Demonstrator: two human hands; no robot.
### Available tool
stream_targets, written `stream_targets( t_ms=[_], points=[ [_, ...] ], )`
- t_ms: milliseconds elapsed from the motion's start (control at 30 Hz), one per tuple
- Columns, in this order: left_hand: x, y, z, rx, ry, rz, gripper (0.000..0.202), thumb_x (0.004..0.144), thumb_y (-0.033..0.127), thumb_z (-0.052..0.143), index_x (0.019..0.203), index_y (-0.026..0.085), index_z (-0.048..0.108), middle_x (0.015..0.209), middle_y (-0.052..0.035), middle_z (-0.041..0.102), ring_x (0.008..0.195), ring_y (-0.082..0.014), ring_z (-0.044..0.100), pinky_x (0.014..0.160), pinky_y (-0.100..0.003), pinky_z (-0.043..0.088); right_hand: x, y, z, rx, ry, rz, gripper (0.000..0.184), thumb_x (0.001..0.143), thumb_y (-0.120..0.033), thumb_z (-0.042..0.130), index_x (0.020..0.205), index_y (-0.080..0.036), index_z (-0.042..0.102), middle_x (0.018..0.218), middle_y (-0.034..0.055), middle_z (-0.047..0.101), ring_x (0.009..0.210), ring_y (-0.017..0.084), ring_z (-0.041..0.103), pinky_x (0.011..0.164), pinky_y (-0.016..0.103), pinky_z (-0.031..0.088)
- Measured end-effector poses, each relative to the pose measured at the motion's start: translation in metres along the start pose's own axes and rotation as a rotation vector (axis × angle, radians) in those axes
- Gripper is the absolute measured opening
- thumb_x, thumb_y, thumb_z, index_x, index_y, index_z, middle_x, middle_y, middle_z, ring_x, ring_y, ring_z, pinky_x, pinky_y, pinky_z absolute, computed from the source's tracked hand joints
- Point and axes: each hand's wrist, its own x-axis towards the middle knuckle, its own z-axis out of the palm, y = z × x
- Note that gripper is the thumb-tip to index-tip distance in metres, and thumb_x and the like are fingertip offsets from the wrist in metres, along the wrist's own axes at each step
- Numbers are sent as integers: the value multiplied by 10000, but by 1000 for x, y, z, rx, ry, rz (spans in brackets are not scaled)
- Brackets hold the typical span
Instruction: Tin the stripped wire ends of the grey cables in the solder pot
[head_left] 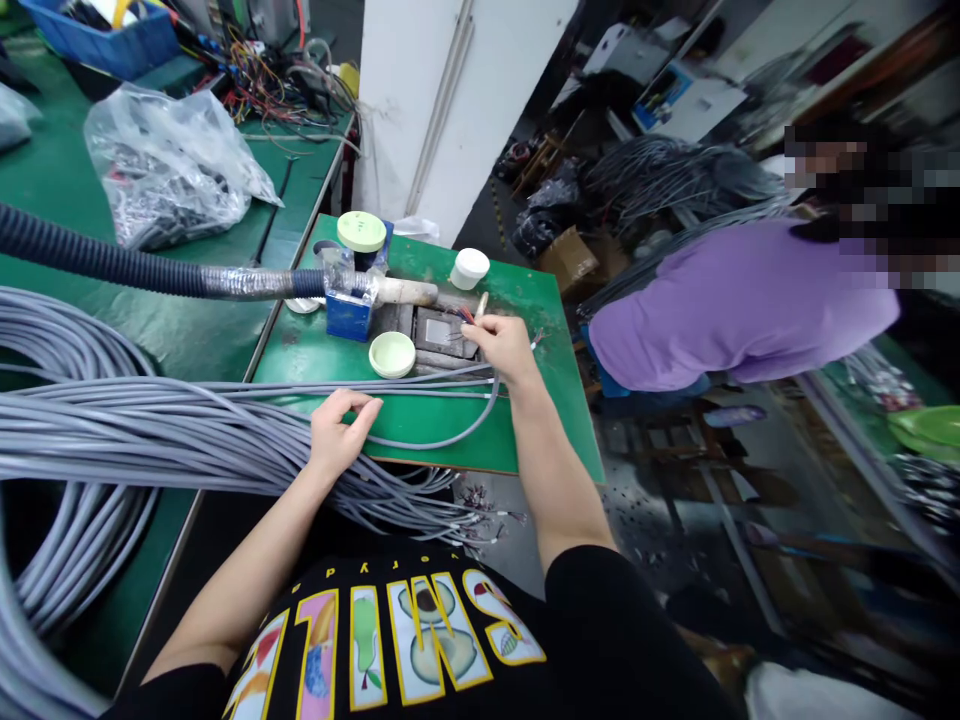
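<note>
My right hand (504, 348) pinches the end of a grey cable (491, 405), whose stripped coloured wires (468, 316) stick out past the fingertips. These wires are over a small metal pot with a shiny square surface (448, 332). The held cable bends down and curves back to the left. My left hand (341, 430) is closed, resting at a thick bundle of grey cables (187, 430); its palm side is hidden, so what it grips is unclear. Close to the pot are an open pale green round tub (392, 355) and the nozzle (405, 291) of a ribbed hose.
A white tub (470, 268) and a green-lidded tub (361, 231) stand on the green board (540, 300). The dark ribbed hose (112, 262) crosses from the left. A plastic bag (172, 165) lies behind it. Someone in a purple shirt (750, 305) is at the right.
</note>
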Motion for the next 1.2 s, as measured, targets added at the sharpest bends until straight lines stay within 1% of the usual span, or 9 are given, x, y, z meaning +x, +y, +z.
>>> stream_targets(
  t_ms=[133, 233, 367, 633, 767, 900, 967, 1033, 1200],
  points=[
    [6, 19, 39, -491, -82, -239, 244, 723, 389, 716, 855, 189, 674, 738, -14, 680, 633, -120, 590, 586, -249, 468, -44, -39, -8, 307, 68, -193, 301, 780, -375, 572, 552, -202, 479, 585, -24, 462, 587, 137, 452, 577, 265, 374],
    [11, 41, 67, -772, -131, -254, 366, 703, 432, 737, 999, 237, 648, 820, -12, 689, 653, -112, 602, 582, -243, 478, -69, -58, -9, 414, 58, -256, 306, 810, -358, 586, 564, -198, 499, 586, -32, 451, 564, 125, 436, 545, 264, 362],
    [11, 62, 83, -893, -79, -277, 339, 696, 442, 751, 956, 242, 661, 794, 1, 668, 593, -83, 556, 560, -229, 462, -89, -67, -11, 496, 52, -228, 299, 840, -329, 592, 578, -196, 534, 588, -31, 484, 563, 125, 468, 540, 262, 384],
    [6, 67, 74, -877, 62, -286, 266, 685, 445, 761, 780, 217, 663, 723, 20, 622, 583, -67, 520, 560, -221, 436, -98, -76, -4, 524, 69, -245, 263, 852, -309, 604, 617, -198, 565, 621, -28, 506, 572, 121, 484, 558, 256, 393],
    [13, 67, 57, -853, -68, -286, 289, 745, 490, 693, 775, 214, 611, 769, 4, 617, 735, -125, 596, 702, -286, 506, -102, -78, -10, 475, 25, -310, 246, 858, -363, 605, 676, -198, 600, 664, -20, 531, 612, 128, 485, 591, 257, 397],
    [17, 70, 38, -966, -119, -391, 246, 809, 421, 640, 751, 204, 539, 770, -2, 571, 793, -135, 587, 723, -291, 514, -117, -68, -17, 395, -194, -420, 195, 911, -323, 536, 819, -189, 644, 722, -7, 593, 634, 130, 514, 618, 251, 397],
    [15, 73, 35, -1051, -212, -482, 252, 857, 380, 574, 699, 199, 495, 742, -6, 543, 808, -143, 586, 756, -307, 516, -126, -61, -14, 362, -249, -473, 194, 929, -288, 509, 846, -183, 649, 716, -4, 611, 626, 130, 529, 620, 247, 399],
    [11, 76, 38, -1163, -310, -579, 271, 859, 363, 561, 664, 189, 489, 719, -5, 534, 814, -148, 598, 815, -326, 513, -132, -55, -9, 348, -237, -510, 193, 932, -280, 511, 848, -182, 655, 709, 0, 628, 620, 133, 548, 615, 244, 406],
    [-3, 73, 51, -1320, -330, -650, 305, 681, 408, 758, 846, 165, 676, 833, -20, 667, 857, -149, 632, 835, -277, 485, -138, -46, 4, 353, -69, -431, 184, 936, -280, 512, 925, -195, 674, 855, 33, 693, 759, 177, 640, 675, 257, 462]
  ],
)
